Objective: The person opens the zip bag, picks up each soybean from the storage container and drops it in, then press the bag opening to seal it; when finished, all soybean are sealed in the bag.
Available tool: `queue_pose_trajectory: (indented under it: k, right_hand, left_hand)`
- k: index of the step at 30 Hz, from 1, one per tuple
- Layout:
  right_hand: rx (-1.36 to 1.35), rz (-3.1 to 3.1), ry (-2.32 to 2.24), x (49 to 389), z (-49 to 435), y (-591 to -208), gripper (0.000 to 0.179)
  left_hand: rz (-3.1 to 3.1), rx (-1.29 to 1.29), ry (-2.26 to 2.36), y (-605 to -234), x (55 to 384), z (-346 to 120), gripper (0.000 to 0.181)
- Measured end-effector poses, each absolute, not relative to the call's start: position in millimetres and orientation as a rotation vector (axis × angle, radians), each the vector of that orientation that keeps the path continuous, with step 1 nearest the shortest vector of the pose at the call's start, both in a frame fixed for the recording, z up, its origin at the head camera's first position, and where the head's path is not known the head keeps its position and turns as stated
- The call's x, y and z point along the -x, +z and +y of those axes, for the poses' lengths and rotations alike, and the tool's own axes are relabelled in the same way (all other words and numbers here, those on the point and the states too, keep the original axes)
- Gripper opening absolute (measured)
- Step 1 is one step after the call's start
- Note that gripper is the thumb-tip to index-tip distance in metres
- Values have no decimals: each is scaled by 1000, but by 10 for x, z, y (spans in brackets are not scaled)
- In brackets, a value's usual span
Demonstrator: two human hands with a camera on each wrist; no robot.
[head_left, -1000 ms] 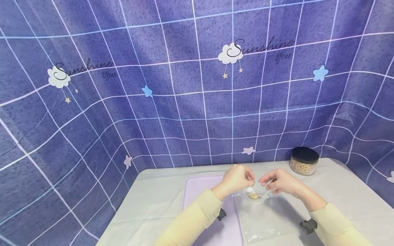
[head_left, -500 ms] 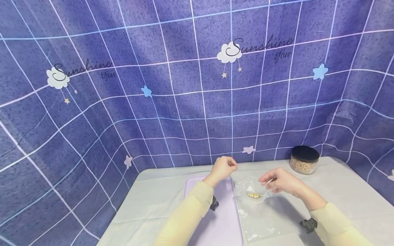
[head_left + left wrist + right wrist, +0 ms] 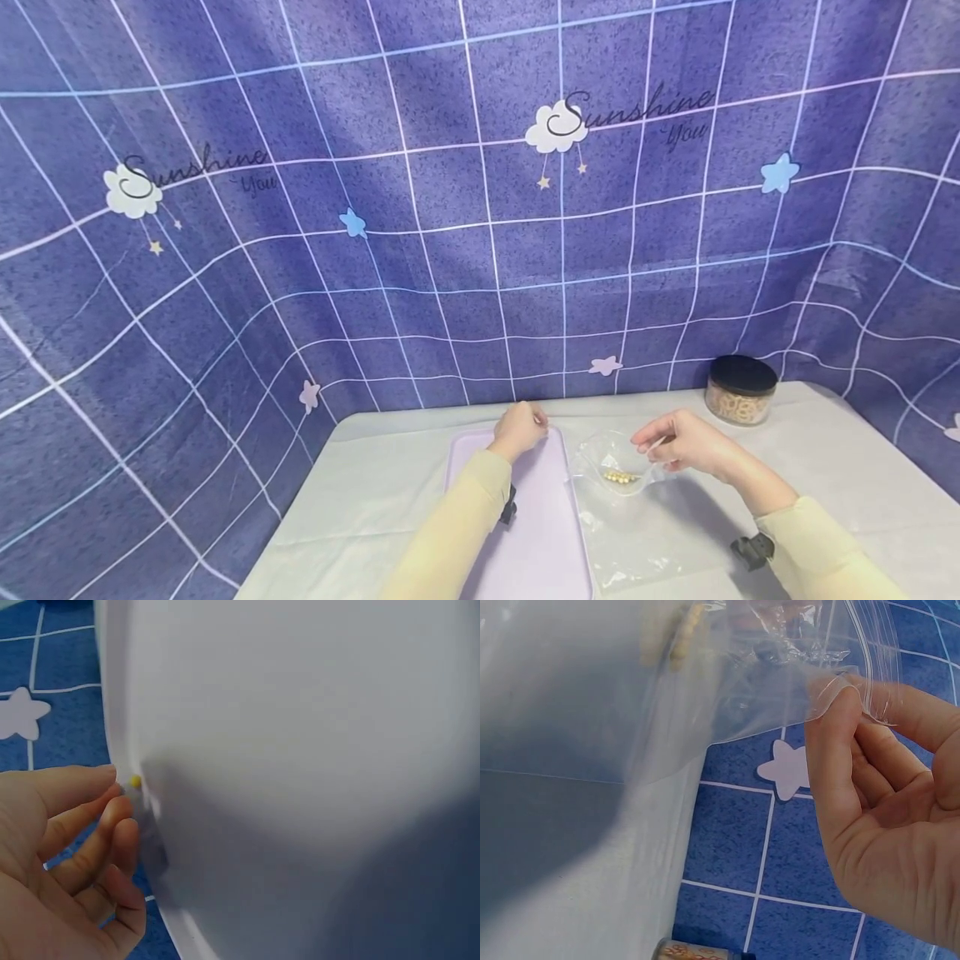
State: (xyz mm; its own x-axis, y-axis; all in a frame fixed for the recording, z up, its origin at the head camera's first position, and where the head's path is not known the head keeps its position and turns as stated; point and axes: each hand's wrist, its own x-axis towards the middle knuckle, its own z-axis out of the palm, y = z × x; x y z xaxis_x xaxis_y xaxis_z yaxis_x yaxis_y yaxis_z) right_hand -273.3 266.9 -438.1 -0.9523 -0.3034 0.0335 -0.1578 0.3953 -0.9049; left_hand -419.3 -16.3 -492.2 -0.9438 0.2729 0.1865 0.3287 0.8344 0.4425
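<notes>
My left hand is over the far end of the lilac tray. In the left wrist view, its thumb and fingers are loosely curled, with the fingertips right beside a small yellow bead at the tray's rim. My right hand pinches the mouth edge of a clear zip bag between thumb and fingers, and the mouth gapes in a round loop. Inside the bag lie several gold-yellow beads, gathered near the mouth. The lower part of the bag lies flat on the white cloth, right of the tray.
A round clear jar with a black lid, holding ring-shaped pieces, stands at the back right of the cloth-covered table. A blue-purple grid curtain hangs behind and along the sides.
My left hand has moved from above the bag's mouth leftward to the far end of the tray. The right hand has stayed in place, holding the bag.
</notes>
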Motion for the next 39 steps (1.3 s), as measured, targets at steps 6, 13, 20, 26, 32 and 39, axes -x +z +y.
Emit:
queue_pose_trajectory:
  k: [6,13,20,26,32,39]
  right_hand:
    - [406,2507,-1598,2751,2678,-4405,35]
    - [422,2501,-1608,2764,2686,-4432,34]
    - [436,2484,-1624,2761,2681,-4429,35]
    - [443,2477,-1629,2754,2674,-4410,35]
    - [441,2483,-1621,2743,2662,-4394,36]
    - [441,2491,-1612,2742,2651,-4378,35]
  left_hand:
    - [-2917,496,-679,-4959,4206,-159,12]
    - [-2935,530,-624,-4942,4160,-76,10]
    - [-2923,574,-554,-4928,4101,-29,17]
    - [-2915,626,-669,-4889,4060,-33,15]
    - [-2739,875,-1041,-4667,3984,27,6]
    - [-2645,1160,-1186,-4344,3729,175,5]
